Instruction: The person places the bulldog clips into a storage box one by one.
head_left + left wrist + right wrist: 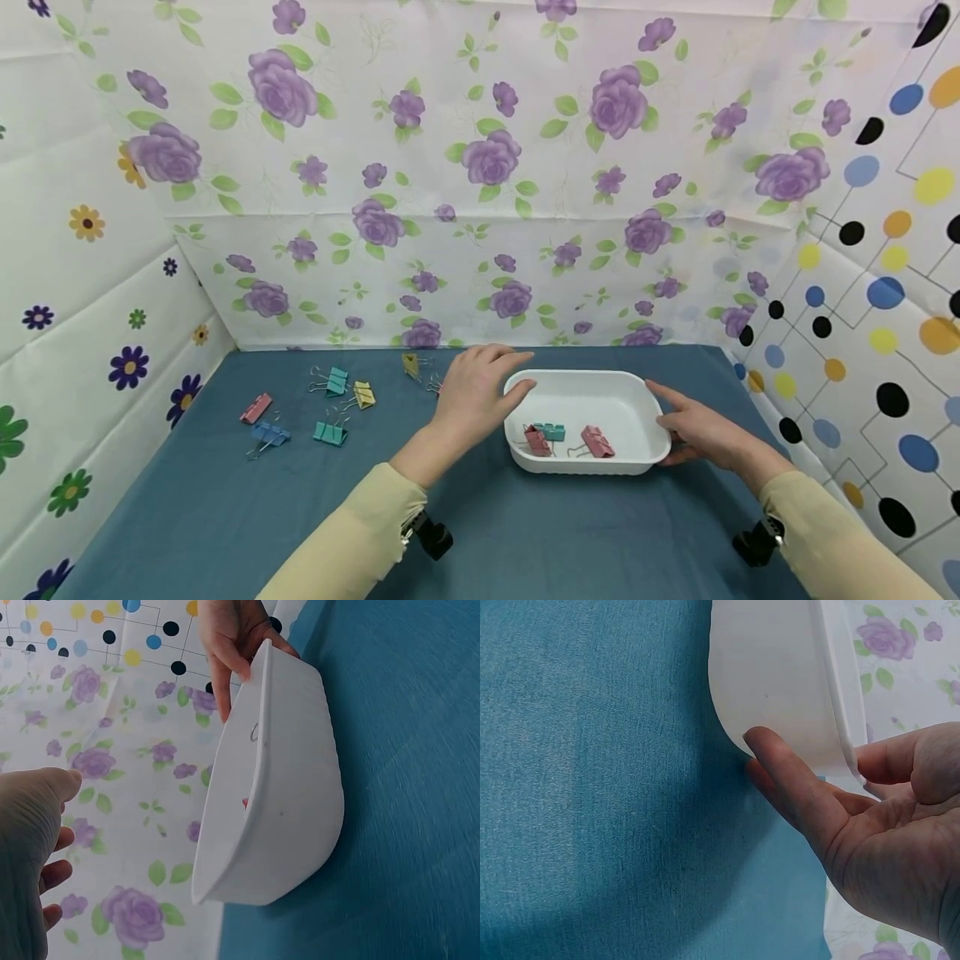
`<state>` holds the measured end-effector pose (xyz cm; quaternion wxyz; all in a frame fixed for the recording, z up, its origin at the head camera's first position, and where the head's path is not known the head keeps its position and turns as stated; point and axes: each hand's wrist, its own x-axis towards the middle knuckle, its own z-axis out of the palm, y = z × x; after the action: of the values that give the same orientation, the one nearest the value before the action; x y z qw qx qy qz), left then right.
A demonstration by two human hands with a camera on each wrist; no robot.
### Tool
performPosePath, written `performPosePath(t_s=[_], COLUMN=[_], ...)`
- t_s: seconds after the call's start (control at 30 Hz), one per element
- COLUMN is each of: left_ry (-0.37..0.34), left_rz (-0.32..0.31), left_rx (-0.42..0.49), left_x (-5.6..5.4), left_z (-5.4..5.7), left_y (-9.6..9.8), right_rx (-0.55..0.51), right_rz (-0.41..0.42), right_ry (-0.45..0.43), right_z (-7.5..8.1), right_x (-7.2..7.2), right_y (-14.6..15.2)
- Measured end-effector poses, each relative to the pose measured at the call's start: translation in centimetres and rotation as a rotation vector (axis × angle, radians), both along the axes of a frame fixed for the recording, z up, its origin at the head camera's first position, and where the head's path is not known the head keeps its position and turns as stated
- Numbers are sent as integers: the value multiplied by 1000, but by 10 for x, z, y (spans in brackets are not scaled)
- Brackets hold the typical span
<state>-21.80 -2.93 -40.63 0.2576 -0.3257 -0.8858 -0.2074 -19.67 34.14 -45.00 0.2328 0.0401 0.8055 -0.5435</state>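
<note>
A white plastic tray (585,387) with rounded corners stands on the cloth. Inside it lie a teal binder clip (551,432), a pink binder clip (597,442) and a darker pink binder clip (537,442). My right hand (708,429) holds the tray's right end; in the right wrist view its fingers (795,780) lie against the outer wall while another digit meets the rim. My left hand (472,392) hovers by the tray's left end, thumb and forefinger apart, nothing in it. Behind that wrist a pinkish clip (440,389) shows only partly.
On the left of the blue cloth (225,517) lie loose binder clips: a pink one (257,408), a blue one (270,435), two teal ones (330,432) and a yellow one (363,394). Another yellow clip (411,365) lies near the back edge. Patterned sheets (450,275) wall the table.
</note>
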Motion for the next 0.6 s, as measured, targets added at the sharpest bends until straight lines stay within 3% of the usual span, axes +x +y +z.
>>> performPosePath(t_s=[0.6], left_ry=[-33], left_rz=[60], left_rx=[17], left_x=[6], left_z=[-3], left_y=[-43], right_rx=[-4], right_rz=[-3], right_ry=[-8], right_z=[-1], right_x=[-2], right_y=[1])
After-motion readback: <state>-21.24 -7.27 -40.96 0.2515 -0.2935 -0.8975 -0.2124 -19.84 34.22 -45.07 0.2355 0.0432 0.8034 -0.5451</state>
